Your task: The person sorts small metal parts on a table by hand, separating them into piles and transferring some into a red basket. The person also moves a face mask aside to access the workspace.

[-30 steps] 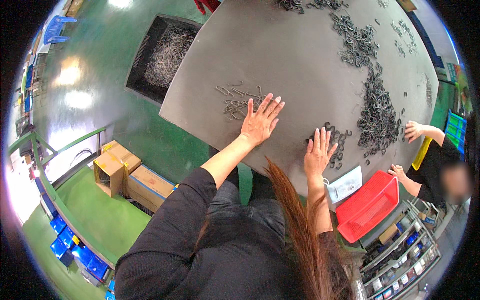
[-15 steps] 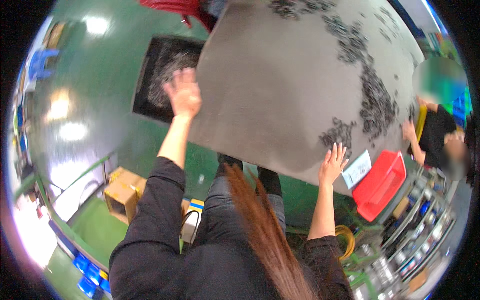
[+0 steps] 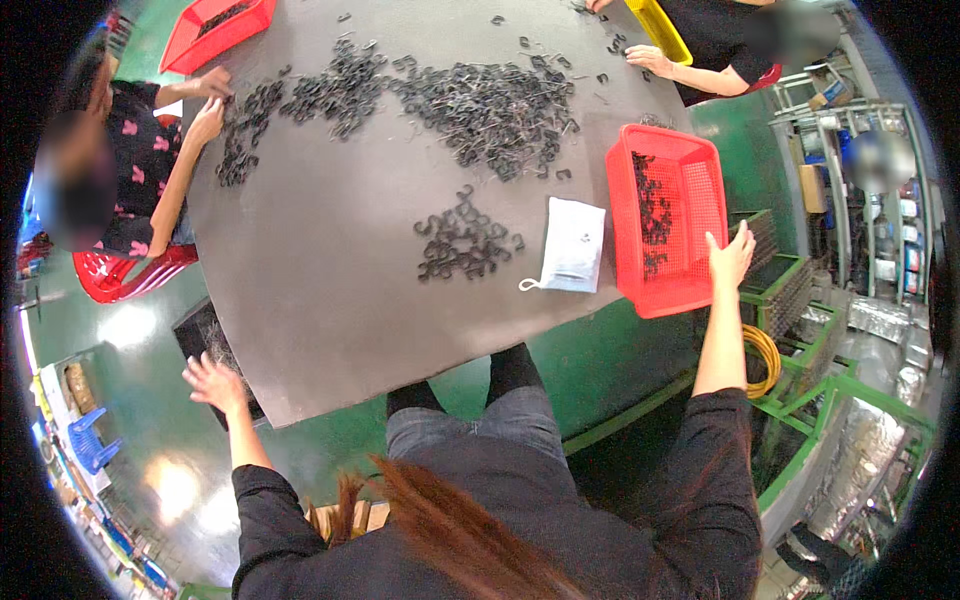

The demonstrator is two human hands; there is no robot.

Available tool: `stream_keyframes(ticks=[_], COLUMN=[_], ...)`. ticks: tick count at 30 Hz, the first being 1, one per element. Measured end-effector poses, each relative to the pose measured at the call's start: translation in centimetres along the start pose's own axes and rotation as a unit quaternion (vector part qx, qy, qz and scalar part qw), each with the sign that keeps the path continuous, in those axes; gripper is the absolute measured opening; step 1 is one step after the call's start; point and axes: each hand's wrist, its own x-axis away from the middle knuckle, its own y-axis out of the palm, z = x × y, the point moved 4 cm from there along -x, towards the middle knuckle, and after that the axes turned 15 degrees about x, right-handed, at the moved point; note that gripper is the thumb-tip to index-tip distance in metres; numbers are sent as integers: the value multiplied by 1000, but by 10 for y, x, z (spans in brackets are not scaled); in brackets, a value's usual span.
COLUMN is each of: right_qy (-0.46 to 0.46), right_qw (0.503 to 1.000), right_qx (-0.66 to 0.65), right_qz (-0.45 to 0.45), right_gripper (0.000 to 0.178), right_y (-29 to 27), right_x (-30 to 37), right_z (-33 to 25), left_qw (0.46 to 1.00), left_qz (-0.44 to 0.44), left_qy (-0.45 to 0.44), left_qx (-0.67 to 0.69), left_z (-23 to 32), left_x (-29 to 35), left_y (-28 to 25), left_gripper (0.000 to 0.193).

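Observation:
My left hand (image 3: 215, 383) hangs open in the air beside the near left corner of the grey table (image 3: 330, 290), holding nothing. My right hand (image 3: 731, 258) reaches out with fingers spread and touches the right rim of a red mesh basket (image 3: 668, 222) that holds several small black metal clips. A small pile of the same black clips (image 3: 462, 243) lies on the table in front of me. A white pouch (image 3: 572, 245) lies flat between that pile and the basket.
A long heap of black clips (image 3: 480, 100) spreads across the far side. A person at the left (image 3: 150, 150) sorts clips beside a red basket (image 3: 215, 30); another person's hands (image 3: 650, 58) work at the far right. Green metal racks (image 3: 800, 330) stand at my right.
The view has swung round over the table. My left hand has dropped off the table's far side to its near left corner. My right hand has moved from the table edge to the red basket's rim.

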Motion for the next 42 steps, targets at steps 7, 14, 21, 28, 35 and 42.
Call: stream_keyframes(ticks=[7,14,21,28,35,42], right_qy=[-33,58,286,496,564,541], right_qw=[897,753,750,661,606,631], right_qx=[-288,-484,-496,-508,-523,-460], right_qz=[-333,-441,-331,-244,-202,-312], right_gripper=[53,38,42,46,40,32], right_y=[172,109,44,52,112,127], right_x=[-92,-60,115,405,616,660], right_z=[48,90,254,249,91,-103], left_qw=[844,770,679,624,565,533], left_qz=[-66,-115,-121,-54,-82,-144], left_qy=[413,482,621,706,766,774], left_qx=[337,401,372,331,293,311], left_z=[336,504,525,514,480,427], left_x=[83,145,194,197,211,276], left_y=[-82,-71,-83,-80,-70,-58], left_gripper=[53,69,59,48,47,46])
